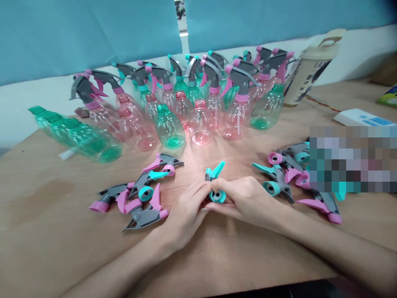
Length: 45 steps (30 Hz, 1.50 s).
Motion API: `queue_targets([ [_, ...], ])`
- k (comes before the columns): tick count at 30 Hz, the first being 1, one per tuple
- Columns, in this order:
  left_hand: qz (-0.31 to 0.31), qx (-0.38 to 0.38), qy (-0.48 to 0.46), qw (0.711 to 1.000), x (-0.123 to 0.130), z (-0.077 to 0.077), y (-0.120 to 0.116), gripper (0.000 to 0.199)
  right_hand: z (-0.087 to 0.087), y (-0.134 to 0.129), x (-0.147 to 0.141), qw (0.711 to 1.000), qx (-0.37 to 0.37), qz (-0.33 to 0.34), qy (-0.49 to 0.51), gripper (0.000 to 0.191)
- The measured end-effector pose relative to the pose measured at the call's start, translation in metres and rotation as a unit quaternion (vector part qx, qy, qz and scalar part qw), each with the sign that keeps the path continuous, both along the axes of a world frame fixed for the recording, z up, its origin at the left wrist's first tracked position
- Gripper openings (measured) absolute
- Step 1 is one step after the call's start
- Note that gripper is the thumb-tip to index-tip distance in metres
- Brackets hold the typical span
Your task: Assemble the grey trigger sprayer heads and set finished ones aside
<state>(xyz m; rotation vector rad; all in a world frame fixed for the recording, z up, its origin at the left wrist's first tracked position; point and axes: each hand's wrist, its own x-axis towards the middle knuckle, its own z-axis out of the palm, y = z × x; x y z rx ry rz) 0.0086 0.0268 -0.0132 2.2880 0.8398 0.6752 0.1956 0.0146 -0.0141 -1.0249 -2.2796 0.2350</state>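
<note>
Both hands grip 1 grey plastic spray-trigger head [214,182] with a teal lever and teal screw collar: left hand [186,213] and right hand [245,198] pinch it above the brown wooden table [62,231].

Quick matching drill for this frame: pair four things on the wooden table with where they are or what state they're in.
Things:
1. Teal-and-grey plastic spray trigger head
2. Green clear plastic bottle without a cap
3. Beige lidded tumbler with a handle
4. Flat white box with blue print

Places or states:
A. Lying on its side at far left
B. Standing at back right, beside the bottle cluster
C. Held between the left hand and right hand
D. Lying near the right edge, in front of the tumbler

Pairs: 1-C, 2-A, 3-B, 4-D
</note>
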Motion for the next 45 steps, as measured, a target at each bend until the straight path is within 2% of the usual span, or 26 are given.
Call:
queue_targets([
  [8,0.013,0.007,-0.008,1.000,0.0005,0.0023,0.0014,0.021,-0.0026,0.0000,-0.0013,0.999,0.004,0.022,0.042,0.028],
  [13,0.007,0.000,-0.003,1.000,-0.0004,0.0001,0.0011,0.016,-0.0035,0.0009,-0.0002,0.999,-0.009,0.035,0.037,0.026],
  [22,0.008,-0.013,-0.013,1.000,0.0006,0.0031,0.0016,0.021,-0.0063,0.0016,-0.0014,0.999,-0.002,0.020,0.042,0.022],
  [28,0.014,-0.008,-0.019,1.000,-0.0006,0.0020,0.0037,0.032,-0.0072,0.0010,-0.0011,0.996,-0.053,0.028,0.066,0.018],
  [36,0.038,-0.024,-0.017,0.999,-0.0002,0.0069,0.0025,0.035,-0.0072,0.0016,0.0038,0.980,-0.126,0.046,0.145,0.015],
  [42,0.068,-0.037,-0.001,0.997,-0.0003,0.0063,0.0011,0.035,-0.0032,0.0039,0.0060,0.976,-0.070,0.054,0.198,0.010],
  [45,0.070,-0.042,-0.003,0.997,-0.0006,0.0062,0.0004,0.038,-0.0002,0.0032,0.0063,0.973,-0.035,0.038,0.224,0.013],
])
